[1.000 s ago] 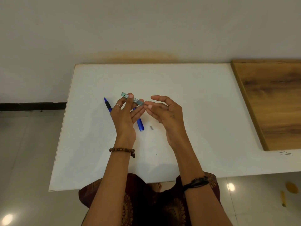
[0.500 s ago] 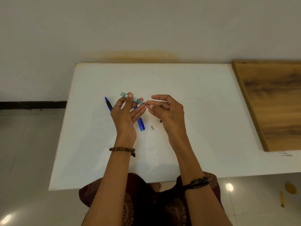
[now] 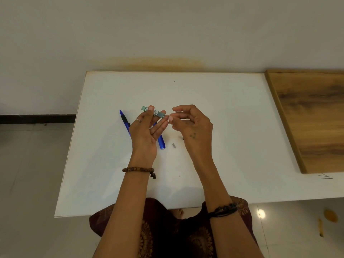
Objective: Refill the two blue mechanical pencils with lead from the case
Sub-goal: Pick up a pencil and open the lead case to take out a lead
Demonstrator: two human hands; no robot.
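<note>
Left hand [image 3: 144, 134] pinches the slim green lead case [image 3: 153, 112] at centre frame; right hand [image 3: 192, 125] pinches at its open end above the smooth white surface [image 3: 223, 112].

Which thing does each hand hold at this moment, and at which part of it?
The left hand holds the lead case around its middle. The right hand pinches at the case's right end; a lead there cannot be seen.

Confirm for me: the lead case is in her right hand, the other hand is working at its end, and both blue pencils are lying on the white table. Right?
Not quite. The head view shows the lead case held in the left hand, and it is the right hand whose fingertips are at its end. The rest stands: both blue pencils lie on the white table.
</note>
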